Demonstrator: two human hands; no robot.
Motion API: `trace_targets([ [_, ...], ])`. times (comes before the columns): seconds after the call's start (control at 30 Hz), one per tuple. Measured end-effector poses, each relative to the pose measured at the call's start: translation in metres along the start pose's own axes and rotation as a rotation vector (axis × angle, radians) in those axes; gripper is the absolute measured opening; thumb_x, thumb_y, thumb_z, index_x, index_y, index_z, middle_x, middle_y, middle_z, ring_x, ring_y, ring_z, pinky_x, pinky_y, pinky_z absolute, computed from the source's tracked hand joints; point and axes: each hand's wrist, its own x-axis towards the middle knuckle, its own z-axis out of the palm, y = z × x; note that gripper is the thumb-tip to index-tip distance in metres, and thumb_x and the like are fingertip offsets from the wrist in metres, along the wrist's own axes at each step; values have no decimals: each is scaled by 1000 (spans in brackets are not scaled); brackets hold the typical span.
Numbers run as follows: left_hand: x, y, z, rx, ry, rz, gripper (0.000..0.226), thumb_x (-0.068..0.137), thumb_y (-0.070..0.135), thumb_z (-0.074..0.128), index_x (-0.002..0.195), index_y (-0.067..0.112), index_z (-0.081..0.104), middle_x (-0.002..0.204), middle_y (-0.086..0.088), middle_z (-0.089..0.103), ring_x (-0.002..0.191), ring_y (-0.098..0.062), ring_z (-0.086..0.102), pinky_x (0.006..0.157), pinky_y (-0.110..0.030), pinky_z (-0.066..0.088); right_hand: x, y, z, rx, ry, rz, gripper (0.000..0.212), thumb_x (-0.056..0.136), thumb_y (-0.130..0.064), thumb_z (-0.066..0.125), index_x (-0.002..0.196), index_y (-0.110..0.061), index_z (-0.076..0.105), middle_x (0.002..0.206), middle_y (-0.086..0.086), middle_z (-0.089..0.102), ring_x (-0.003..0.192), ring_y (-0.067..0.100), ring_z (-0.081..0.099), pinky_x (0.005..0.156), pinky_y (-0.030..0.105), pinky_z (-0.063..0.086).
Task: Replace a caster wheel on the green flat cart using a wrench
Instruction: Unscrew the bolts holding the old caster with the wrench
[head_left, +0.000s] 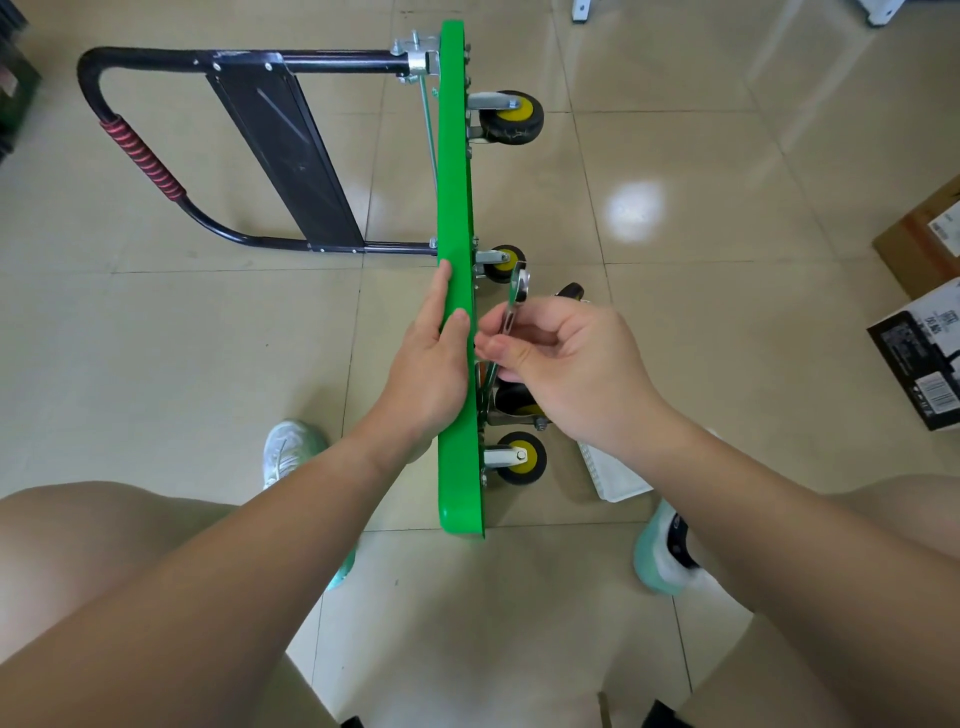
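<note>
Glossy beige floor tiles (675, 322) stretch under everything, with cardboard boxes (924, 332) stacked at the right edge; I cannot tell what is in them. On the tiles the green flat cart (457, 182) stands on its side edge, its deck running away from me, its black handle (156, 156) lying out to the left and its casters pointing right. Two casters show at the far end: the far caster (511, 118) and the middle caster (505, 262). The near caster (519, 457) sits close to my knees. My left hand (431, 358) lies flat against the deck's upper edge, fingers spread along it, steadying the cart. My right hand (566, 364) pinches the wrench (511, 306) between thumb and fingertips, just beside the underside of the deck, its ring end up near the middle caster. Behind my right wrist a white basket (613, 467) rests on the floor; its contents are hidden.
</note>
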Motion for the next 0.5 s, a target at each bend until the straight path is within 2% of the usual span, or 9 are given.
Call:
trace_targets([
  [0.13,-1,0,1,-29,5,-32,65,97,45,40,159,53,23,158,3,49,142,-18,49,123,-44,34,-15,2,3,1,-24,-26,34,85,3,73,87,-30,72,84,-12,75,86,6,72,93,35,58],
  [0.17,-1,0,1,-39,15,-41,66,94,47,41,157,55,25,154,0,53,135,-20,56,119,-44,38,-21,3,4,-24,-26,-55,34,84,3,75,87,-32,73,86,-11,76,86,6,72,93,37,58],
  [0.23,-2,3,1,-39,26,-42,65,96,44,40,158,53,26,140,8,57,105,-12,63,104,-38,44,-33,8,5,-106,-20,-149,29,82,-4,76,88,-33,75,89,-7,77,85,5,71,90,39,60],
  [0.27,-3,4,2,-30,24,-32,61,101,39,39,160,50,25,144,14,53,105,-7,60,104,-35,42,-39,11,6,-150,-15,-201,24,82,-8,75,90,-30,76,92,-5,76,85,5,72,87,39,60],
  [0.33,-4,6,2,-16,31,-15,57,109,28,35,163,43,22,152,26,39,128,3,46,114,-26,33,-49,18,5,-194,-16,-280,16,86,-12,67,96,-20,76,93,-1,76,85,8,75,81,41,62],
  [0.4,-4,7,2,8,41,-18,57,110,26,33,164,42,22,152,27,36,132,5,40,112,-21,30,-58,23,3,-240,10,-350,20,89,-10,59,99,-12,76,92,4,77,86,15,76,77,43,62],
  [0.47,-5,7,2,15,44,-24,57,110,27,33,163,43,21,158,23,36,137,2,40,119,-26,30,-63,26,-1,-247,55,-376,16,90,-2,65,100,-8,76,94,7,77,87,14,76,79,39,62],
  [0.5,-6,8,3,13,44,-23,56,111,27,32,163,43,21,160,21,35,141,-1,39,123,-30,29,-64,25,-4,-244,95,-377,15,87,1,70,99,-6,77,94,6,77,87,9,75,81,32,61],
])
